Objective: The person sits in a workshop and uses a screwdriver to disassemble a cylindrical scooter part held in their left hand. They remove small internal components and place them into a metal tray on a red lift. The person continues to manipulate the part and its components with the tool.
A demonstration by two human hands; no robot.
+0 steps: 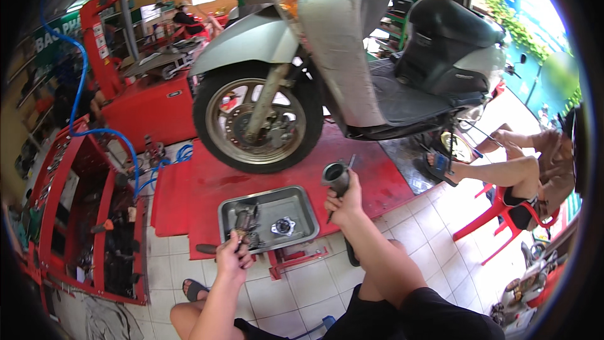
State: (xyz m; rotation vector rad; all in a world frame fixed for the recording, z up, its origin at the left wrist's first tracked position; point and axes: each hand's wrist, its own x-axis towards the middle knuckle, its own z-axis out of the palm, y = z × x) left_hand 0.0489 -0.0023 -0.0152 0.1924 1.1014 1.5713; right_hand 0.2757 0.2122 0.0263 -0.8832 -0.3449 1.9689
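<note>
My left hand (233, 259) is closed around the end of a motor armature (244, 219), a brownish ribbed cylinder held over the left side of a metal tray (313, 230). In the tray lies a small round flanged part (284, 226), with dark small parts (255, 239) to its left. To the right of the tray, my right hand (347, 203) grips a dark grey cylindrical housing (337, 179), its round open end tipped up. A thin metal rod (351, 161) sticks up beside the housing; its other end is hidden by the hand.
The tray rests at the edge of a red lift platform (220, 170) carrying a silver scooter (352, 50). A dark handle (207, 249) lies left of the tray. Further left stands a red tool cart (94, 214) and a blue hose (85, 82). At right, another person (535, 157) sits on a red chair (503, 214).
</note>
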